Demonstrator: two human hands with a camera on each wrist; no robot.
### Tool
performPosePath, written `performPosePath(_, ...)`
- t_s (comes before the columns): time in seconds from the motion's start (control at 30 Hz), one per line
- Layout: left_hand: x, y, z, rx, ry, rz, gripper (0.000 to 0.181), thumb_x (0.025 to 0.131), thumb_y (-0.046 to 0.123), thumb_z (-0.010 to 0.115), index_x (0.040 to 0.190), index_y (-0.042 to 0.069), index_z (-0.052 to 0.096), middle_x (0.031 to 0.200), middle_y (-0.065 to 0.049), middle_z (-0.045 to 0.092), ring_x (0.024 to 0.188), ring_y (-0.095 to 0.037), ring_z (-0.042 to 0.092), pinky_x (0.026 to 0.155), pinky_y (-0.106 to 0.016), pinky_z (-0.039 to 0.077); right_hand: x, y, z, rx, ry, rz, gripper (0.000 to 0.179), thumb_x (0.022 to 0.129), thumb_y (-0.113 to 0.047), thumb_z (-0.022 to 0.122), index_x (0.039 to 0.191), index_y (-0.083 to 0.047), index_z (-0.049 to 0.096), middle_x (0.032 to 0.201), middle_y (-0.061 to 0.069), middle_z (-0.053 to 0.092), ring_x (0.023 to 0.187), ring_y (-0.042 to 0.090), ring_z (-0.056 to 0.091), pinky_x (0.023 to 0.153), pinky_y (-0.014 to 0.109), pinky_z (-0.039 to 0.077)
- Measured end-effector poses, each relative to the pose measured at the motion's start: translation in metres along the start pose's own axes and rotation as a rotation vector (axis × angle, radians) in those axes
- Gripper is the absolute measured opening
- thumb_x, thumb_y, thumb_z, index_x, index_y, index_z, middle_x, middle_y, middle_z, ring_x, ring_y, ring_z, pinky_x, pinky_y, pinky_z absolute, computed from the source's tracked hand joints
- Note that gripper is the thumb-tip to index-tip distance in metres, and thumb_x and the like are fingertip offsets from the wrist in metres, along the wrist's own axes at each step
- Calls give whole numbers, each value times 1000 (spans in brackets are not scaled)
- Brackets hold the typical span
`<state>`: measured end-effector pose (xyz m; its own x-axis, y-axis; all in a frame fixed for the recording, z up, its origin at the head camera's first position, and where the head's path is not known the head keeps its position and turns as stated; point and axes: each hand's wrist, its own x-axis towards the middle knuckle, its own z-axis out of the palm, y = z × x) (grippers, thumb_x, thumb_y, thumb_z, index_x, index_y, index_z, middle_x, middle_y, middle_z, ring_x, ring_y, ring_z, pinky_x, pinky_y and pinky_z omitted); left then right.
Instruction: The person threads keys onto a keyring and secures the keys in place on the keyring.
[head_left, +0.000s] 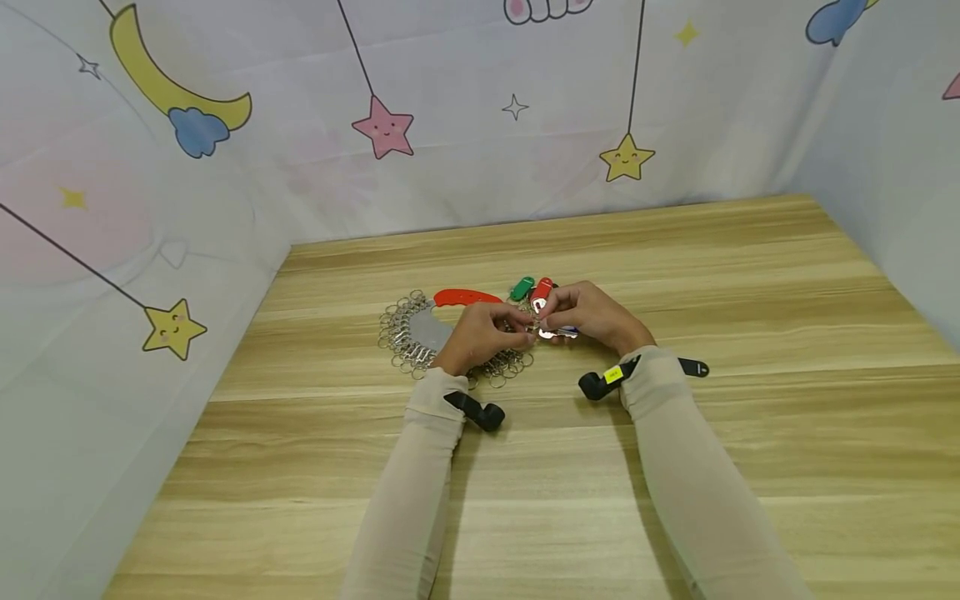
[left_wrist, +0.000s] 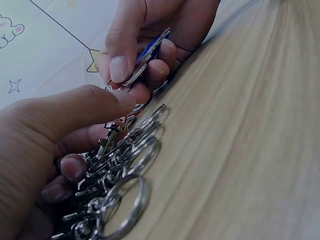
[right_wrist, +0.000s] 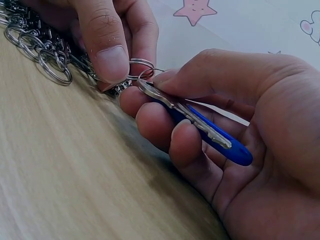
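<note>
Close together above the table, my two hands meet at a small split key ring (right_wrist: 144,63). My left hand (head_left: 480,335) pinches that ring between thumb and finger. My right hand (head_left: 592,315) grips a silver key (right_wrist: 200,125) with a blue key tag (right_wrist: 241,154) behind it, thumb on the key's head. A thin wire loop at the key's head meets the split ring; whether it is threaded on cannot be told. Below my left hand lie several metal rings with swivel clasps (left_wrist: 127,207). Just beyond my fingers are a red key tag (head_left: 543,288) and a green key tag (head_left: 522,288).
Left of my hands, a grey plate (head_left: 427,329) with a red handle (head_left: 465,296) lies on the wooden table (head_left: 750,433), edged by the rings and clasps. A printed cloth (head_left: 465,192) stands behind the table. Each wrist wears a black camera (head_left: 487,417).
</note>
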<state>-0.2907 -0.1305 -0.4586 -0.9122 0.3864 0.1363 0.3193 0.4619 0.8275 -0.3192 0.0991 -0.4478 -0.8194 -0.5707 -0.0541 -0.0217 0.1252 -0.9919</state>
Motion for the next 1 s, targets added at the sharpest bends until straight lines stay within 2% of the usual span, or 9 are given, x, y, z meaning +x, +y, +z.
performPosePath(0.13,0,0,0,4,3,4,19,83,20,85,101,17,80,85,2,70,76,-16,65,69,-33,53,0,0,-1,-2,2,6,6,89,7,66,92,2,70,85,16,68,67,22,61,59,30,50)
performPosePath(0.43,0,1,0,-1,-3,5,19,84,20,84,102,16,80,85,2,70,74,-17,65,68,-33,53,-1,-1,-2,-16,-11,1,6,90,3,68,94,7,68,87,16,69,69,23,62,61,31,50)
performPosePath(0.67,1,1,-1,7,-26,33,26,85,18,83,111,16,77,84,3,71,73,-18,64,66,-33,51,-1,-1,-2,-30,1,11,7,91,1,68,96,6,69,87,16,69,69,24,62,61,31,49)
performPosePath(1.0,0,1,-1,3,-8,-2,21,84,20,84,104,17,79,86,1,70,77,-17,66,70,-34,54,1,1,-1,-8,14,19,5,90,5,67,91,1,70,86,15,68,68,22,62,61,30,50)
